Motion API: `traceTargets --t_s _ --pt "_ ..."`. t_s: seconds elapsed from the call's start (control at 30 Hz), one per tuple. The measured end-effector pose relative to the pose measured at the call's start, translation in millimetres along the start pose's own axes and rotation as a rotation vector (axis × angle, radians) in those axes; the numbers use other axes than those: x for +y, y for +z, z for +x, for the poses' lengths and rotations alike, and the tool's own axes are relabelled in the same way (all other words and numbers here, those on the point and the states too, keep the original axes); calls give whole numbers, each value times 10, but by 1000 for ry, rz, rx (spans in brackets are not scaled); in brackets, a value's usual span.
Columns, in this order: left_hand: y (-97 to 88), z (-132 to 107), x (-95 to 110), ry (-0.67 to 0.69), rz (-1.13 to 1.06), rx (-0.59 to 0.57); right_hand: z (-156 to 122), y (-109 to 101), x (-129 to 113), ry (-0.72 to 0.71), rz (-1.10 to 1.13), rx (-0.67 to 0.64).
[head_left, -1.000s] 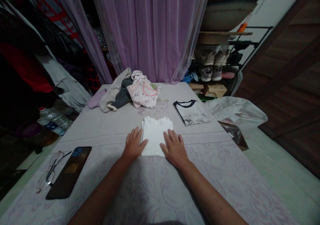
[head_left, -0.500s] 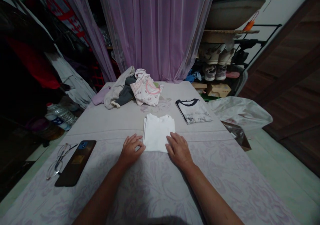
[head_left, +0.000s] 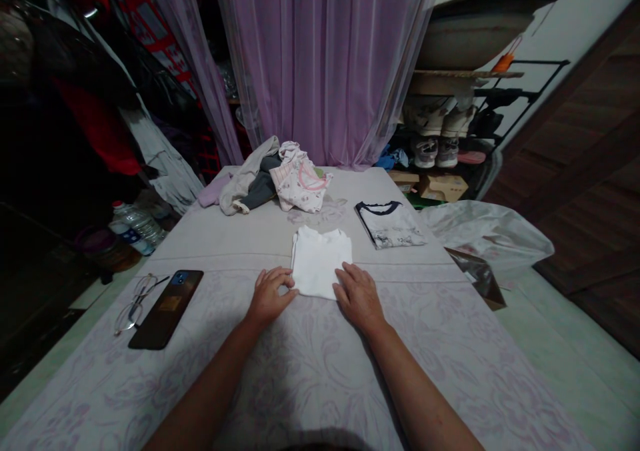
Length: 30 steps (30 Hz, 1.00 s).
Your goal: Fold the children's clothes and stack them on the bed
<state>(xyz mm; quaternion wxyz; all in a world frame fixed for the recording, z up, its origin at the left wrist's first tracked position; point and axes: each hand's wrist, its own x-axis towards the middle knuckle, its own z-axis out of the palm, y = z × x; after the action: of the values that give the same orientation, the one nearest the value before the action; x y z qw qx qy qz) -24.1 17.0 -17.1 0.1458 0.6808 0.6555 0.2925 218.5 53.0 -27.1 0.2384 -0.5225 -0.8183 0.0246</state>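
Both hands have slid back from the middle of the folded white shirt [head_left: 320,261] toward its near edge. The left hand [head_left: 270,297] has its fingers [head_left: 280,279] curled in at the shirt's near left corner; from where I stand, I can't quite tell whether they pinch the cloth or only press against it. The right hand [head_left: 357,297] lies open and nearly flat, its fingertips [head_left: 345,274] resting on the near right corner.

Between them, the shirt lies flat in a neat block, collar end pointing away, on the lilac-patterned sheet of a bed [head_left: 450,371]. Further along on the right sits a folded printed T-shirt [head_left: 389,225] with a dark collar, well apart from the white one. A loose heap of clothes [head_left: 265,181] lies at the far end, near a purple curtain [head_left: 325,57]. Left of the left hand, a phone [head_left: 166,311] in a dark case lies just beside a pair of glasses [head_left: 134,304]. A white plastic bag [head_left: 485,237] spreads past the bed's right edge.
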Motion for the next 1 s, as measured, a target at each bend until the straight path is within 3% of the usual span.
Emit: traceTargets --t_s 0.23,0.4,0.53,1.0 --pt "-14 69 123 18 -144 48 0 41 24 6 7 4" --pt "-27 125 177 42 -231 -57 4 88 76 -20 14 2" --pt "-65 133 143 17 -247 -135 1 92 77 -13 17 18" --pt "-208 70 9 29 -157 -201 -8 72 94 -36 4 -9"
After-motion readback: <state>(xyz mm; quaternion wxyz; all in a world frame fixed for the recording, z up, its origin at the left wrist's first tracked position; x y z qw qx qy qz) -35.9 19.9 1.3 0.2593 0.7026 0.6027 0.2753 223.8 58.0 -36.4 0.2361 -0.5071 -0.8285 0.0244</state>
